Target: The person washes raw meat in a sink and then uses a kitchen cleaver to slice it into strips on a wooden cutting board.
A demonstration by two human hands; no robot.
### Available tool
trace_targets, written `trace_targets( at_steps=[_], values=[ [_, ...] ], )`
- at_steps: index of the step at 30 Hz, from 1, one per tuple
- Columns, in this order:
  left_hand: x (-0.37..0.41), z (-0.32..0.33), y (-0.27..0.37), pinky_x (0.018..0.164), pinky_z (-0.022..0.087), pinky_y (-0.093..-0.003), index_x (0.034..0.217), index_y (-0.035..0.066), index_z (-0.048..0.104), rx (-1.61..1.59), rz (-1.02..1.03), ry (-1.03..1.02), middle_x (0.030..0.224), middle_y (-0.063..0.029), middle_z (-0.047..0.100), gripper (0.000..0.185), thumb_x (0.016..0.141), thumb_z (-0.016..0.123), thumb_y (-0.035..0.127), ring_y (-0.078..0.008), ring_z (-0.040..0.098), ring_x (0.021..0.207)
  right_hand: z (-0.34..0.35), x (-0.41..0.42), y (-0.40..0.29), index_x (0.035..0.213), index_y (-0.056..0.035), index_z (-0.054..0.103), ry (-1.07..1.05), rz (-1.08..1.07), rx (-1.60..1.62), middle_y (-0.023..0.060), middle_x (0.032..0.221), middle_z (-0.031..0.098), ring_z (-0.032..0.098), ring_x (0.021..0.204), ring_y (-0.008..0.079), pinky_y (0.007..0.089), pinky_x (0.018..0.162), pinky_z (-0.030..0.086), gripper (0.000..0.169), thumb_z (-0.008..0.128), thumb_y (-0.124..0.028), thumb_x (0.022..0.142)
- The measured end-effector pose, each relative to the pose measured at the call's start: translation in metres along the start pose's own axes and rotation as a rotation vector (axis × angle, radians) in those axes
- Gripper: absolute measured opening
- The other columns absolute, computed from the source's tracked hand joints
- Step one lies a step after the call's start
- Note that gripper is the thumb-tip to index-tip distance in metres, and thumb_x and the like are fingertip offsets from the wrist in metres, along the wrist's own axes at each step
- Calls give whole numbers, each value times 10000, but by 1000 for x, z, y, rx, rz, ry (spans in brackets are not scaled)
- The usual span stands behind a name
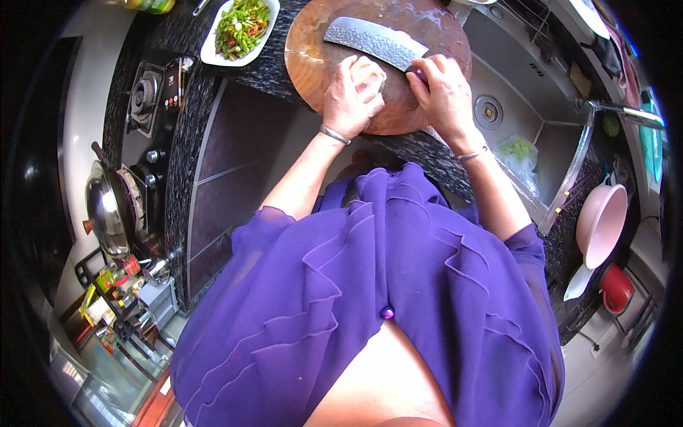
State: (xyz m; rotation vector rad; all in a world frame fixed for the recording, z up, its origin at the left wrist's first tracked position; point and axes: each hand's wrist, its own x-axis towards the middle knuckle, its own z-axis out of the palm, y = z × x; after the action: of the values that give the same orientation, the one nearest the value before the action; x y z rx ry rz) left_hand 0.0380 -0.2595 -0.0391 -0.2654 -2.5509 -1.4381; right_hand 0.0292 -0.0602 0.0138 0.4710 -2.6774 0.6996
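Note:
A round wooden chopping board [309, 80] lies on the counter before me. On it my right hand [445, 96] grips the dark handle of a cleaver [381, 41], whose hammered blade points left across the board. My left hand [352, 99] is curled on the board just below the blade, around a pale piece of food [378, 80] that the fingers partly hide; what food it is, I cannot tell. A white dish [207, 50] of cut green and red vegetables [240, 29] stands left of the board.
To the right is a steel sink [539, 144] with a plastic bag of greens [518, 152] and a faucet [629, 112]. A pink basin [602, 224] and a red mug [616, 289] are farther right. A gas burner [143, 99] and a lidded wok [106, 208] are at the left.

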Motion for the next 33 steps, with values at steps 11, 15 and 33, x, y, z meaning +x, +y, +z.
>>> trace_targets(
  at_steps=[11, 15, 33],
  values=[
    [10, -9, 72, 1037, 445, -404, 1381, 14, 404, -229, 181, -360, 1280, -195, 559, 778, 718, 766, 198, -348, 562, 1202, -41, -39, -3, 1063, 1, 665, -269, 856, 1650, 49, 926, 683, 654, 818, 105, 245, 798, 559, 234, 685, -191, 930],
    [13, -1, 84, 1057, 427, -401, 1394, 2, 397, -277, 197, -463, 1316, -214, 529, 811, 702, 764, 213, -369, 532, 1235, -51, -53, 9, 1056, 23, 659, -230, 858, 1733, 93, 948, 694, 676, 825, 145, 278, 790, 572, 237, 653, -187, 946],
    [19, 122, 163, 1015, 437, -299, 1408, 53, 393, -710, -206, -762, 1333, -85, 500, 666, 804, 673, 27, -166, 491, 1234, -145, -94, 130, 1165, 85, 590, -264, 868, 1731, 176, 1058, 680, 698, 930, 210, 330, 891, 585, 323, 650, -128, 931]
  ],
)
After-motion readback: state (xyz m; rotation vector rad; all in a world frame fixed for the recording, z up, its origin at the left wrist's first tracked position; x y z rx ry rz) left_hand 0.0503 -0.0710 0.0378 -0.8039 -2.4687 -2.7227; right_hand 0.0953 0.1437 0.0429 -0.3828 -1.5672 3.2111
